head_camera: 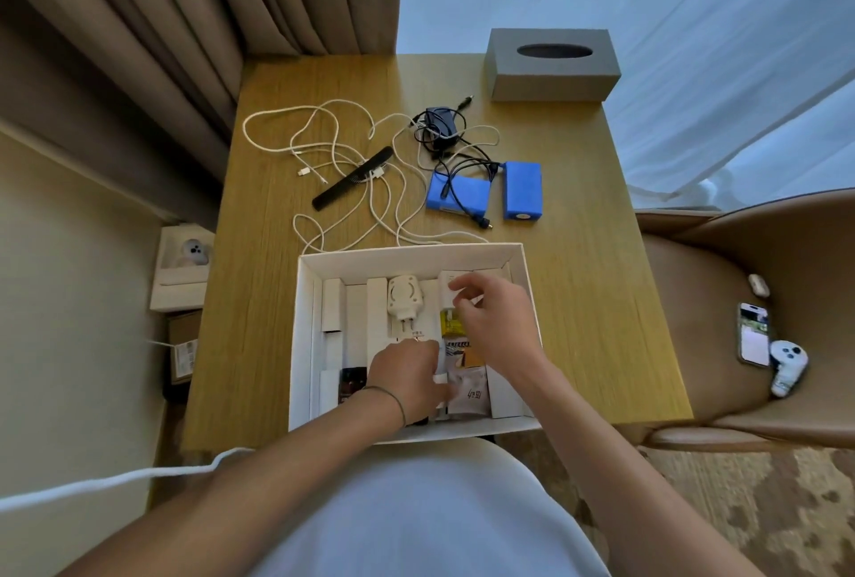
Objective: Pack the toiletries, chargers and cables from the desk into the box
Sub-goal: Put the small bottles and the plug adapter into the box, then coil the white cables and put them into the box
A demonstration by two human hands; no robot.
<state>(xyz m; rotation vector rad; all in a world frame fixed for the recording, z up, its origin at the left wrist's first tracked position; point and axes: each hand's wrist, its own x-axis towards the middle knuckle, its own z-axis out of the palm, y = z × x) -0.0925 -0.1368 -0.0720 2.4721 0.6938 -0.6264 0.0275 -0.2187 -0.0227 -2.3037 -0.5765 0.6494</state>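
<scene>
A person's two bare hands work inside an open white cardboard box [518, 254] set at the near edge of a wooden desk [601, 322], its near wall overhanging the desk edge slightly. The left hand [409, 379] lies palm-down over small packets in the box's near half, fingers curled around a small white item; what that item is cannot be told. The right hand [497, 322] hovers over the right side of the box, thumb and forefinger pinched narrowly together; whether they hold anything cannot be told. Beside it sit a white plug adapter [403, 303], a yellow packet [452, 325] and a pale sachet [469, 393] bearing red characters too blurred to read. No other writing is legible. Beyond the box, white cables [324, 146] sprawl loosely, crossing a black comb [354, 178]. A black charger [442, 125] with tangled cord lies near two blue battery packs [523, 190]. A grey tissue box [553, 67] stands at the far right corner. Bare desk remains along the right edge. A smartphone [754, 335] rests on the chair [694, 298] to the right.
</scene>
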